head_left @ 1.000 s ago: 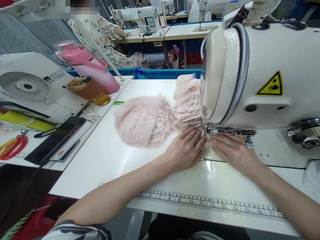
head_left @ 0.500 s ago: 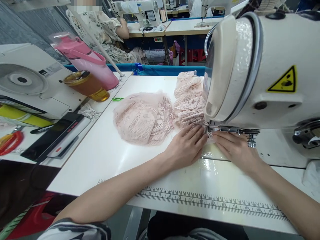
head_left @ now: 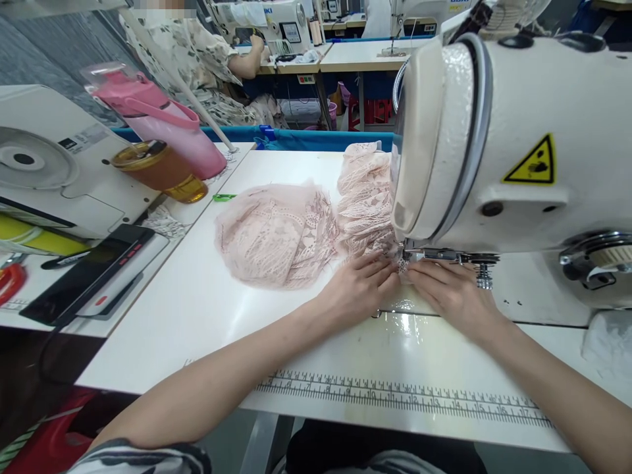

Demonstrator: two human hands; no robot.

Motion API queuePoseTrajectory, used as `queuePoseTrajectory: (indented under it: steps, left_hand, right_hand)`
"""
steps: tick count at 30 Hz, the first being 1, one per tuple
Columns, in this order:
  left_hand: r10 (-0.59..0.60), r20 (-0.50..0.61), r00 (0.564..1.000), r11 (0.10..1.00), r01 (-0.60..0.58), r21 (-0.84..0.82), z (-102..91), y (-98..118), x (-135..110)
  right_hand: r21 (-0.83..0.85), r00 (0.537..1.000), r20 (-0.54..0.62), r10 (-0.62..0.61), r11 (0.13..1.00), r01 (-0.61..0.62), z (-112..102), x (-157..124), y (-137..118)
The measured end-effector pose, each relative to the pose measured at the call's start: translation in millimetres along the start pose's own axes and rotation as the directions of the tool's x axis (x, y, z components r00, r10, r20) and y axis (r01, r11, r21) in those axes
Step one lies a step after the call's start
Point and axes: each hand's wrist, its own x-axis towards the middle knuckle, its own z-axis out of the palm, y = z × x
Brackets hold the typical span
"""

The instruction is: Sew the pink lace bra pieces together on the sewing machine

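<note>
Right under the machine (head_left: 444,158), pale pink lace (head_left: 364,210) lies gathered on the table (head_left: 197,322): its near end reaches the metal foot (head_left: 405,250), and the rest runs back in ruffles toward the far edge. The left hand (head_left: 360,288) lies palm down on the near end, fingers close together; whether they pinch, I cannot tell. The right hand (head_left: 451,293) is just across the foot, fingers bunched and pointing at the lace, partly behind metal fittings, so its grip cannot be told either.

Good work here, I judge, means flattening the lace ahead of the foot, smoothing out stray folds, guiding without tugging, and leaving the needle's path free of fingertips. A second heap (head_left: 276,237) of lace sits to the left; whether the two join is unclear.

The machine carries a yellow triangle (head_left: 530,161) with a black hand symbol. Along the table's near edge runs a printed ruler (head_left: 409,398), its numbers in the teens partly legible. On the side machine (head_left: 59,197), a label (head_left: 86,138) is too small to read. Farther back, a far machine (head_left: 293,12) shows blue letters ending in "KI".
</note>
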Motion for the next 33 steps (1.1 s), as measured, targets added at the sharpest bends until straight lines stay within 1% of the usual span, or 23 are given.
queuePoseTrajectory:
  steps: [3,5,7,9,10,11,12,14,16,20,22,24,26,28,30,33]
  left_hand:
    - [-0.022,0.026,0.999,0.999,0.023,-0.031,-0.9,-1.3,0.2]
    - [-0.059,0.028,0.998,0.996,0.061,-0.061,-3.0,-0.5,1.2]
    - [-0.155,0.021,0.988,0.984,0.156,-0.088,-6.5,1.7,2.4]
    - [-0.294,0.032,0.955,0.948,0.295,-0.118,-10.8,4.5,3.1]
    - [-0.344,0.052,0.937,0.927,0.348,-0.14,-12.9,5.8,3.2]
    - [-0.369,0.072,0.927,0.912,0.376,-0.166,-14.7,7.1,3.2]
    - [-0.365,0.086,0.927,0.906,0.375,-0.195,-16.2,8.2,2.9]
    - [-0.301,0.083,0.95,0.92,0.312,-0.235,-17.7,10.2,2.1]
    - [-0.235,0.048,0.971,0.944,0.24,-0.226,-17.4,12.0,1.1]
    - [-0.17,-0.008,0.985,0.969,0.166,-0.181,-15.3,13.0,-0.5]
    - [-0.137,-0.012,0.991,0.975,0.132,-0.177,-16.0,11.0,-0.5]
    - [-0.111,0.007,0.994,0.973,0.11,-0.201,-18.7,7.7,0.4]
    - [-0.12,0.05,0.992,0.955,0.129,-0.268,-22.8,3.9,1.8]
    - [-0.168,0.102,0.981,0.918,0.193,-0.346,-26.5,0.9,3.2]
    - [-0.22,0.134,0.966,0.881,0.256,-0.398,-28.8,-1.2,4.2]
    - [-0.249,0.133,0.959,0.86,0.282,-0.425,-29.2,-3.0,4.6]
  right_hand:
    - [-0.081,0.999,-0.032,-0.038,0.996,0.035,-0.5,3.1,-1.1]
    - [-0.081,0.998,-0.047,-0.051,0.996,0.047,-0.3,4.3,-1.3]
    - [-0.048,0.997,-0.046,-0.064,0.997,0.062,0.1,4.7,-1.1]
    - [0.032,0.998,-0.037,-0.06,0.998,0.061,0.4,4.6,-1.0]
    - [0.09,0.998,-0.026,-0.053,0.994,0.055,0.4,4.3,-1.3]
    - [0.15,0.999,-0.011,-0.05,0.987,0.052,0.2,3.9,-1.8]
    - [0.204,0.998,0.004,-0.055,0.978,0.053,-0.3,3.6,-2.7]
    - [0.263,0.997,0.01,-0.08,0.962,0.075,-2.1,2.9,-5.5]
    - [0.258,0.993,-0.025,-0.114,0.959,0.116,-4.9,2.5,-8.8]
    - [0.257,0.983,-0.101,-0.155,0.95,0.176,-11.8,1.4,-12.1]
    - [0.265,0.983,-0.095,-0.16,0.947,0.18,-14.2,0.0,-10.7]
    - [0.253,0.987,-0.042,-0.157,0.954,0.162,-15.0,-1.4,-8.3]
    - [0.24,0.987,0.038,-0.155,0.96,0.141,-13.9,-1.8,-6.2]
    - [0.223,0.987,0.086,-0.139,0.968,0.117,-11.5,-1.0,-5.4]
    - [0.189,0.993,0.067,-0.094,0.979,0.08,-9.1,0.5,-5.8]
    - [0.146,0.999,-0.04,-0.025,0.989,0.031,-8.3,0.9,-6.9]
